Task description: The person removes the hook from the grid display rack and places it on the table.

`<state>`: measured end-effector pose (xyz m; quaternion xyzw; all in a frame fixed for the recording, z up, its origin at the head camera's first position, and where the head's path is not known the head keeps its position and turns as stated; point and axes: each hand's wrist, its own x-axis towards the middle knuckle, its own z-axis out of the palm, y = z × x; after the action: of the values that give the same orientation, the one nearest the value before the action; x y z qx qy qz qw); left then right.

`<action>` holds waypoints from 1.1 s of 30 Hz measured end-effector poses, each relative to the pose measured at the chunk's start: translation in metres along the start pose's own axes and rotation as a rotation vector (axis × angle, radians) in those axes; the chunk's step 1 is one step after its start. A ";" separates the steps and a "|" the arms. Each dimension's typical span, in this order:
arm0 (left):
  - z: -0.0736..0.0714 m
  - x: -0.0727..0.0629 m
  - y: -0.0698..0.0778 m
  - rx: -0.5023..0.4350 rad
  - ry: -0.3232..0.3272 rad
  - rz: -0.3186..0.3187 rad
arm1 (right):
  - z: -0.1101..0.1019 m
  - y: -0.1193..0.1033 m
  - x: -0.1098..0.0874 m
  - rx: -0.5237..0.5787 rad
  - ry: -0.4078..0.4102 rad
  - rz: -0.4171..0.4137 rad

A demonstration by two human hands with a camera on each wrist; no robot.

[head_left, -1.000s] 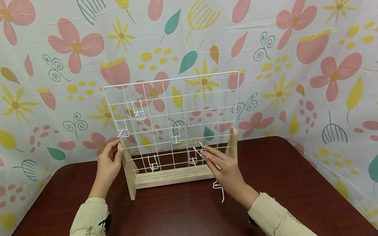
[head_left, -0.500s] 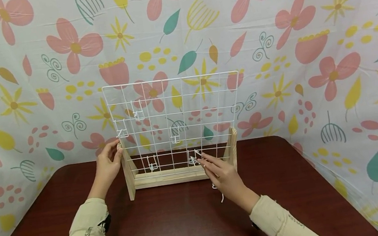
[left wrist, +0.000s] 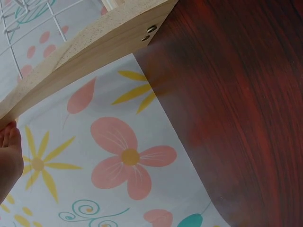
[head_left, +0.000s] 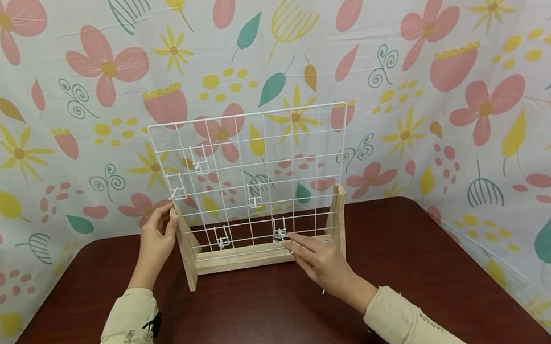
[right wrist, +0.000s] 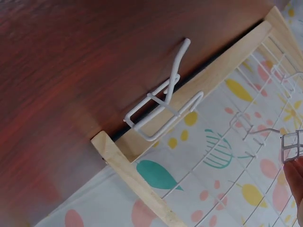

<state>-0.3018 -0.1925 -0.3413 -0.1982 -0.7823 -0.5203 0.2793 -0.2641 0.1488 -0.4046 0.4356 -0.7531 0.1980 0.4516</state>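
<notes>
A white wire grid panel (head_left: 253, 152) stands upright in a wooden stand (head_left: 245, 259). My left hand (head_left: 156, 236) pinches the top of the stand's left upright (left wrist: 75, 54) between thumb and fingers. In my right hand (head_left: 323, 259) is a white wire hook (right wrist: 290, 147), pinched at the fingertips by the grid's lower right; in the head view the fingers partly hide it. Just beside it, another hook (head_left: 279, 231) hangs on the grid. A loose white hook (right wrist: 158, 106) rests in front of the stand, mostly hidden behind my right hand in the head view.
More wire hooks hang on the grid, among them one at upper left (head_left: 200, 165), one at the left edge (head_left: 177, 191) and one mid-grid (head_left: 255, 198). The dark red-brown table (head_left: 253, 329) meets a floral cloth backdrop (head_left: 371, 28) behind.
My right hand has moved down and left with its hook, closer to the grid's lower hook. My left hand stays on the upright, and the loose hook is now more covered.
</notes>
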 end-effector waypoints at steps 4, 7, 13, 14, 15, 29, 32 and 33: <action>-0.001 -0.001 0.002 -0.005 0.003 -0.018 | 0.001 0.000 -0.004 -0.020 -0.024 -0.019; -0.001 -0.001 0.005 -0.009 0.001 -0.045 | 0.001 -0.001 -0.006 -0.026 -0.049 -0.020; -0.001 0.000 0.005 -0.003 0.006 -0.055 | 0.002 -0.002 -0.008 -0.016 -0.098 -0.033; -0.001 0.000 0.005 -0.002 0.006 -0.054 | 0.002 -0.002 -0.009 -0.015 -0.107 -0.039; -0.001 0.000 0.005 -0.002 0.006 -0.052 | 0.002 -0.002 -0.009 -0.014 -0.118 -0.042; -0.001 0.001 0.002 -0.015 0.007 -0.042 | 0.007 -0.001 -0.015 -0.023 -0.246 -0.086; -0.001 0.001 0.002 -0.015 0.007 -0.041 | 0.009 -0.001 -0.016 -0.035 -0.262 -0.090; -0.001 0.001 0.003 -0.014 0.007 -0.043 | 0.009 -0.001 -0.016 -0.039 -0.267 -0.089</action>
<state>-0.3006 -0.1927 -0.3386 -0.1814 -0.7818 -0.5323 0.2694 -0.2649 0.1500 -0.4232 0.4822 -0.7901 0.1034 0.3640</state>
